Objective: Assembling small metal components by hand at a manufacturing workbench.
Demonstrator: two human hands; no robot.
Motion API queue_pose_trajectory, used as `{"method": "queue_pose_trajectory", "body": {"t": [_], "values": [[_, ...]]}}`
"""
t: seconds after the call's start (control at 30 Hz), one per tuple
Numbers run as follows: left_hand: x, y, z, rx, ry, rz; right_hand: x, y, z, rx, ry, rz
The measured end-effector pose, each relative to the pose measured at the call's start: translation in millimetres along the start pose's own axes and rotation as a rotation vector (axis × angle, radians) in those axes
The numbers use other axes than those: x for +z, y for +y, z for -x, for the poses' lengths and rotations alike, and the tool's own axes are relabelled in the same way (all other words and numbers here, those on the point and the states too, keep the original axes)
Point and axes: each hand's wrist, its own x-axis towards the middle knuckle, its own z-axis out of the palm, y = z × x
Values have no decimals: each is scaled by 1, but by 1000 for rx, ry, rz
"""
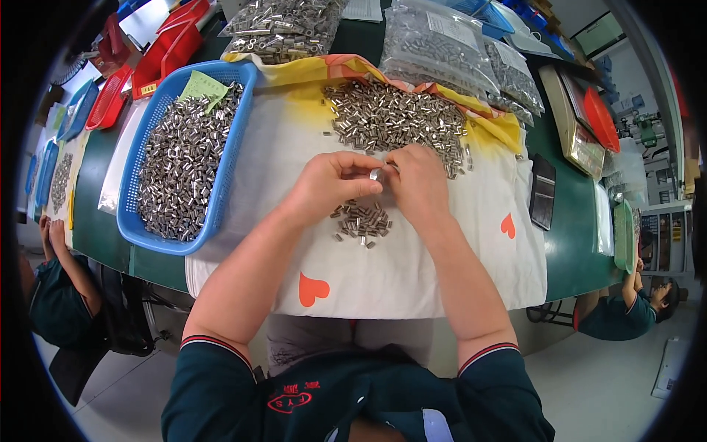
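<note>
My left hand [329, 184] is closed, thumb and fingers pinching a small silvery metal cylinder [376, 175]. Right beside it, my right hand [420, 183] has its fingertips pinched together; what they hold, if anything, is too small to make out. Both hands are over a white cloth [243, 276] printed with orange-red hearts. Just below them lies a small heap of short metal cylinders [362, 221]. Beyond my hands spreads a larger pile of the same cylinders [401, 118], against the cloth's raised yellow edge [294, 71].
On the left stands a blue basket [127, 199] full of metal cylinders, with a green paper slip [204, 88]. Bags of metal parts [283, 33] and clear bags [438, 48] line the back. A black phone-like object [543, 193] lies at right. Co-workers [62, 302] sit on both sides.
</note>
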Motion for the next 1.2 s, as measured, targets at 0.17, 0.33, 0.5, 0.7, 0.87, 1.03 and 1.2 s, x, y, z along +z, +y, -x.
{"method": "queue_pose_trajectory", "body": {"t": [0.17, 0.33, 0.5, 0.7, 0.87, 1.03, 1.2], "values": [[-4, -4, -1, 16, 24, 47, 1, 4, 4, 10, -61, -1], [-1, -3, -2, 23, 26, 40, -2, 6, 5, -63, -105, 33], [-2, -5, -2, 27, 26, 60, -13, -4, 7, 156, -98, -224], [-1, -4, -1, 39, 5, 67, -30, -14, 8, 185, -123, -694], [-3, -5, 0, 37, -21, 51, -32, -18, 11, 140, -118, -575], [3, 0, 4, -19, 54, -99, -30, -19, 14, 32, -76, -342], [2, -3, 2, 7, -9, -49, -38, -7, 10, 212, -275, -652]]}}
